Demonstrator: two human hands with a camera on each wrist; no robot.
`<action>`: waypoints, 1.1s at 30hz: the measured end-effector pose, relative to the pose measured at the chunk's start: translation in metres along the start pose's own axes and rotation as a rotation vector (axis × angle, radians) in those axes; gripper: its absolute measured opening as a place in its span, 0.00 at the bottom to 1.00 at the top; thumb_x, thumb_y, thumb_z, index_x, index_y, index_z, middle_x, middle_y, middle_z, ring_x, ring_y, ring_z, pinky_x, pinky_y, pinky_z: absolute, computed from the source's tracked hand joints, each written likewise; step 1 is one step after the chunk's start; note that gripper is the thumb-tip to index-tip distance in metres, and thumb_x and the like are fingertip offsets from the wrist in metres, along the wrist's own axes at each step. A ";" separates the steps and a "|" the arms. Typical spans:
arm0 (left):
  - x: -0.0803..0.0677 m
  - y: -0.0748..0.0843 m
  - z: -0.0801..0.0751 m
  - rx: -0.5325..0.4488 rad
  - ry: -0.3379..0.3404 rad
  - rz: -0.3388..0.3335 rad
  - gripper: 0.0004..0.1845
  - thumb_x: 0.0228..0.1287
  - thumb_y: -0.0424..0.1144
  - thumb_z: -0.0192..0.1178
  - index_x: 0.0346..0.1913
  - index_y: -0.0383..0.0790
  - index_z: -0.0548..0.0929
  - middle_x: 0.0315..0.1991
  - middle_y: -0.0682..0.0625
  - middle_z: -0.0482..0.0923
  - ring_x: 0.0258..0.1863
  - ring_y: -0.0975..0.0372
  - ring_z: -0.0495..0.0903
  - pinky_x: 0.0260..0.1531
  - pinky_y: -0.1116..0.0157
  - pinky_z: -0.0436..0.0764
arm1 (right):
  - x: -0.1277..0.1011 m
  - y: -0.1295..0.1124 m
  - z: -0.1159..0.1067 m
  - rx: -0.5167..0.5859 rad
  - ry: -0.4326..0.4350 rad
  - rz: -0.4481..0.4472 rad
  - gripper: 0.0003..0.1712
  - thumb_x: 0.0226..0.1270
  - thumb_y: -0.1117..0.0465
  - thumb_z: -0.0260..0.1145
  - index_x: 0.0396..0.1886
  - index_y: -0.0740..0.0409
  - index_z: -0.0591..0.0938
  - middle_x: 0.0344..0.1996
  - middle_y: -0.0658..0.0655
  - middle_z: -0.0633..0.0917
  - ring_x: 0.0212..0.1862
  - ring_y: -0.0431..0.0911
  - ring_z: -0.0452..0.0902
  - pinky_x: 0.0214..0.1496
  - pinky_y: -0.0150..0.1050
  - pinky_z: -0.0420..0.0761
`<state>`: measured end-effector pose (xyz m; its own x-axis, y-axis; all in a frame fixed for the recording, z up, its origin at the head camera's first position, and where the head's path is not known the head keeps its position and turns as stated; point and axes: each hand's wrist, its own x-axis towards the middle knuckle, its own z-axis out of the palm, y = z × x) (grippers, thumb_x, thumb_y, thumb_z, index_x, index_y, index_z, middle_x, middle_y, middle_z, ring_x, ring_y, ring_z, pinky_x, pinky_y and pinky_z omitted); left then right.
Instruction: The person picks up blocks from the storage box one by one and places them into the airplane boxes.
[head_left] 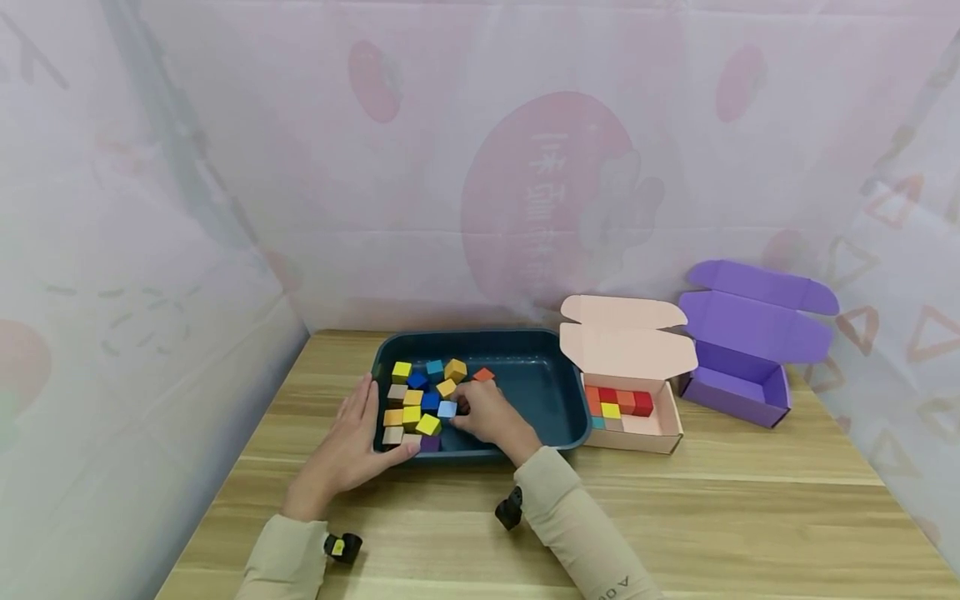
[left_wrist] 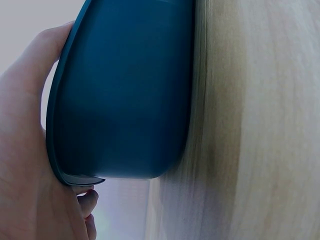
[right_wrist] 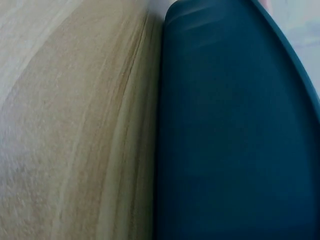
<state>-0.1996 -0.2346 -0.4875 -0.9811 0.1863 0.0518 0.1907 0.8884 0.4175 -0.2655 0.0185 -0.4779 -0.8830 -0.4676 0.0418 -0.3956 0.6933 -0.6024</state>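
1 left hand [head_left: 348, 450], spread, rests on the edge of 1 dark-blue tray [head_left: 543, 400]. 1 right hand [head_left: 491, 414] reaches 1 light-blue cube [head_left: 446, 409]; whether pinching, cannot tell.

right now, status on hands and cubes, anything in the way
Left hand on rim of teal tray, near-left corner. Right hand at light-blue cube, grip unclear. Dark-blue cube close on its left; nothing else appears in the way.

In mid-frame, on the table [head_left: 712, 525], lies the tray [head_left: 543, 400], cubes [head_left: 430, 402] mostly in its left half. My left hand [head_left: 348, 442] is at its left end, my right hand [head_left: 491, 414] over it. Right of it stands one box [head_left: 633, 441] holding more cubes [head_left: 626, 402]; farther right, another box [head_left: 735, 404].
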 end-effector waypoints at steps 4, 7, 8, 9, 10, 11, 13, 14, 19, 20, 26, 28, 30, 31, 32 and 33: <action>0.000 0.000 0.000 -0.001 -0.002 -0.001 0.70 0.61 0.79 0.59 0.85 0.30 0.42 0.88 0.37 0.32 0.86 0.37 0.42 0.82 0.34 0.48 | 0.000 0.002 -0.002 -0.002 -0.006 -0.004 0.15 0.68 0.63 0.77 0.53 0.59 0.89 0.48 0.55 0.91 0.47 0.43 0.87 0.59 0.43 0.89; 0.000 0.000 0.000 0.001 -0.003 -0.001 0.70 0.61 0.79 0.59 0.85 0.31 0.41 0.88 0.37 0.32 0.86 0.37 0.42 0.82 0.34 0.48 | -0.002 0.003 -0.006 -0.022 -0.005 -0.011 0.14 0.68 0.63 0.77 0.52 0.58 0.89 0.47 0.55 0.92 0.46 0.43 0.87 0.58 0.42 0.89; 0.000 0.000 0.000 0.001 -0.003 -0.003 0.70 0.61 0.79 0.59 0.85 0.31 0.41 0.88 0.37 0.32 0.86 0.37 0.42 0.82 0.34 0.49 | -0.003 0.003 -0.007 -0.027 -0.004 -0.011 0.14 0.68 0.62 0.77 0.52 0.58 0.89 0.47 0.55 0.92 0.46 0.43 0.87 0.58 0.42 0.89; 0.000 0.000 0.000 0.002 -0.004 -0.004 0.70 0.61 0.79 0.59 0.85 0.31 0.41 0.88 0.38 0.31 0.86 0.37 0.42 0.82 0.34 0.49 | -0.004 0.003 -0.009 -0.031 -0.003 -0.012 0.14 0.68 0.62 0.77 0.52 0.58 0.89 0.47 0.54 0.92 0.45 0.43 0.87 0.58 0.42 0.89; 0.000 0.000 0.000 0.003 -0.004 -0.005 0.70 0.61 0.79 0.59 0.85 0.31 0.41 0.88 0.38 0.31 0.86 0.37 0.42 0.81 0.34 0.49 | -0.005 0.003 -0.010 -0.032 -0.003 -0.013 0.15 0.68 0.62 0.77 0.52 0.58 0.89 0.47 0.54 0.92 0.45 0.43 0.86 0.58 0.42 0.89; 0.000 -0.001 0.000 0.003 -0.005 -0.006 0.70 0.61 0.79 0.59 0.85 0.32 0.41 0.88 0.38 0.31 0.86 0.36 0.42 0.81 0.33 0.50 | -0.006 0.003 -0.012 -0.031 -0.003 -0.014 0.15 0.68 0.62 0.77 0.52 0.58 0.89 0.47 0.54 0.92 0.45 0.42 0.86 0.58 0.42 0.89; 0.000 -0.001 0.000 0.006 -0.005 -0.006 0.70 0.61 0.80 0.58 0.86 0.32 0.41 0.88 0.38 0.31 0.86 0.36 0.42 0.81 0.33 0.50 | -0.008 0.003 -0.017 -0.025 -0.004 -0.012 0.15 0.68 0.61 0.77 0.53 0.57 0.89 0.47 0.53 0.92 0.46 0.42 0.86 0.60 0.42 0.88; 0.000 -0.001 0.000 0.007 -0.005 -0.005 0.70 0.61 0.80 0.58 0.85 0.32 0.41 0.88 0.38 0.31 0.86 0.36 0.42 0.81 0.33 0.50 | -0.009 0.003 -0.019 -0.019 -0.006 -0.010 0.15 0.68 0.61 0.77 0.53 0.56 0.89 0.47 0.53 0.91 0.46 0.42 0.85 0.61 0.42 0.87; 0.000 0.001 -0.001 0.003 -0.007 -0.010 0.70 0.61 0.78 0.59 0.85 0.31 0.40 0.88 0.37 0.32 0.86 0.36 0.41 0.82 0.34 0.49 | -0.016 0.002 -0.033 0.006 -0.022 -0.011 0.16 0.70 0.60 0.75 0.55 0.57 0.88 0.49 0.53 0.91 0.49 0.43 0.87 0.60 0.42 0.88; 0.001 0.001 -0.001 0.000 -0.008 -0.012 0.69 0.61 0.78 0.59 0.85 0.32 0.40 0.88 0.37 0.32 0.86 0.36 0.41 0.82 0.34 0.48 | -0.018 0.002 -0.036 0.007 -0.026 -0.016 0.16 0.70 0.60 0.75 0.56 0.58 0.88 0.49 0.54 0.91 0.49 0.43 0.87 0.59 0.42 0.89; 0.001 0.001 -0.002 0.006 -0.009 -0.012 0.69 0.61 0.78 0.60 0.85 0.31 0.41 0.88 0.37 0.32 0.86 0.37 0.41 0.82 0.34 0.48 | -0.031 0.003 -0.055 0.021 -0.028 -0.059 0.16 0.70 0.60 0.75 0.55 0.59 0.88 0.49 0.55 0.91 0.49 0.44 0.88 0.57 0.41 0.90; 0.000 0.002 -0.002 0.006 -0.007 -0.007 0.69 0.61 0.78 0.60 0.85 0.31 0.41 0.88 0.37 0.32 0.86 0.37 0.41 0.82 0.34 0.48 | -0.036 0.004 -0.061 0.028 -0.021 -0.066 0.15 0.70 0.61 0.75 0.54 0.58 0.88 0.48 0.54 0.91 0.48 0.44 0.88 0.57 0.42 0.90; 0.000 0.002 -0.002 0.000 -0.008 -0.002 0.70 0.61 0.78 0.60 0.85 0.31 0.41 0.88 0.37 0.32 0.86 0.37 0.41 0.82 0.34 0.48 | -0.041 0.005 -0.067 0.038 -0.016 -0.068 0.14 0.70 0.61 0.75 0.53 0.58 0.88 0.48 0.54 0.92 0.48 0.44 0.88 0.57 0.42 0.90; 0.000 0.001 -0.002 -0.002 -0.007 -0.001 0.70 0.61 0.78 0.60 0.85 0.31 0.41 0.88 0.37 0.32 0.86 0.37 0.41 0.82 0.34 0.48 | -0.044 0.006 -0.070 0.039 -0.014 -0.068 0.14 0.70 0.61 0.75 0.53 0.58 0.89 0.48 0.54 0.92 0.47 0.44 0.88 0.56 0.42 0.90; 0.000 0.001 -0.002 -0.004 -0.008 0.000 0.70 0.61 0.78 0.60 0.85 0.31 0.41 0.88 0.37 0.32 0.86 0.37 0.41 0.82 0.34 0.48 | -0.047 0.007 -0.073 0.043 -0.012 -0.069 0.14 0.70 0.61 0.75 0.52 0.58 0.89 0.47 0.54 0.92 0.47 0.44 0.88 0.56 0.42 0.90; 0.000 0.001 -0.002 -0.006 -0.008 0.001 0.70 0.61 0.78 0.60 0.85 0.31 0.41 0.88 0.37 0.31 0.86 0.38 0.40 0.82 0.35 0.47 | -0.050 0.008 -0.076 0.044 -0.009 -0.071 0.14 0.69 0.61 0.76 0.52 0.58 0.89 0.47 0.54 0.92 0.47 0.44 0.89 0.55 0.41 0.90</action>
<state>-0.1992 -0.2344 -0.4854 -0.9807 0.1904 0.0452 0.1915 0.8858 0.4227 -0.2433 0.0893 -0.4239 -0.8508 -0.5197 0.0781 -0.4452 0.6337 -0.6327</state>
